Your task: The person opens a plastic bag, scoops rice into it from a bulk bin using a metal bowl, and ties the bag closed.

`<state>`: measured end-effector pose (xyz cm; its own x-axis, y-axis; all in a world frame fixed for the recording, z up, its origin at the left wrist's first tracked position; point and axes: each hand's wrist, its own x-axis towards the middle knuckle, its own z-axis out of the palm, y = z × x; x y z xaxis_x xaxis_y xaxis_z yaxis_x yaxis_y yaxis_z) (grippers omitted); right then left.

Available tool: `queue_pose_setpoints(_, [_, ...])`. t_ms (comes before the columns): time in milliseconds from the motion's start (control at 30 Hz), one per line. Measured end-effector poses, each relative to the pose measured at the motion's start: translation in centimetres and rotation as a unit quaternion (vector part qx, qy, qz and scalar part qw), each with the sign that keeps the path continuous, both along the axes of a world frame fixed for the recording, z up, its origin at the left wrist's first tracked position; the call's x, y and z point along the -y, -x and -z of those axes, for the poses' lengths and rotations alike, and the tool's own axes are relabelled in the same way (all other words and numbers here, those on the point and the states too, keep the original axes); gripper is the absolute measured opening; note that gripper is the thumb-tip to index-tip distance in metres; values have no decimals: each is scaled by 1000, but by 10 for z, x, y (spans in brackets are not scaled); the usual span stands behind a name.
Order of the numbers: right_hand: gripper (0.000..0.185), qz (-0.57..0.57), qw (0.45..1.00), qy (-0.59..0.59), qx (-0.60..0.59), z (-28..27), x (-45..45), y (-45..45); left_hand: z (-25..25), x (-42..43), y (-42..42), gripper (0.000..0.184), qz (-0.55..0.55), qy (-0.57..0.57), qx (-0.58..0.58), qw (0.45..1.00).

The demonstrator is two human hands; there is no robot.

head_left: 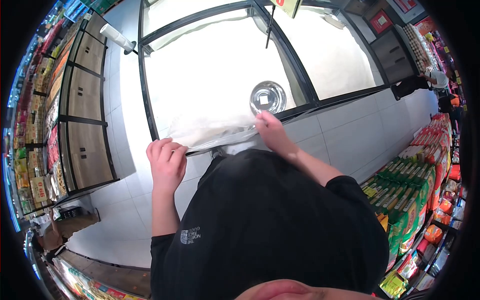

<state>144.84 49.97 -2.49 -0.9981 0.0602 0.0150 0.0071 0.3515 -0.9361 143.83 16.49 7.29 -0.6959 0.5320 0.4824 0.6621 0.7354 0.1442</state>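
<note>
A black-framed display bin spreads widest, filled with a bright white mass whose texture is too washed out to tell. Along its near edge, in front of the person's dark shirt, a translucent plastic bag lies stretched sideways, thin, glossy and crinkled. The left grip is curled on the bag's left end; the right grip pinches its right end. Just beyond the latter sits a shiny round metal bowl, a pale square showing inside.
</note>
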Motion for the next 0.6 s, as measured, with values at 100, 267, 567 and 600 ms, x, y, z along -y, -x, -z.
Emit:
queue_pose_setpoints(100, [15, -31, 996, -74, -25, 22, -11, -15, -3, -19, 7, 29, -76, -66, -58, 993])
queue_pose_setpoints(267, [15, -67, 994, -61, 53, 35, -22, -29, 40, -14, 18, 21, -127, -135, 265, 946])
queue_pose_setpoints(567, [11, -89, 951, -237, -180, 51, -37, -45, 87, -47, -4, 15, -147, -263, 323, 897])
queue_pose_setpoints(600, [8, -83, 949, -239, -188, 48, -38, -47, 92, -47, -4, 15, -157, -266, 305, 901])
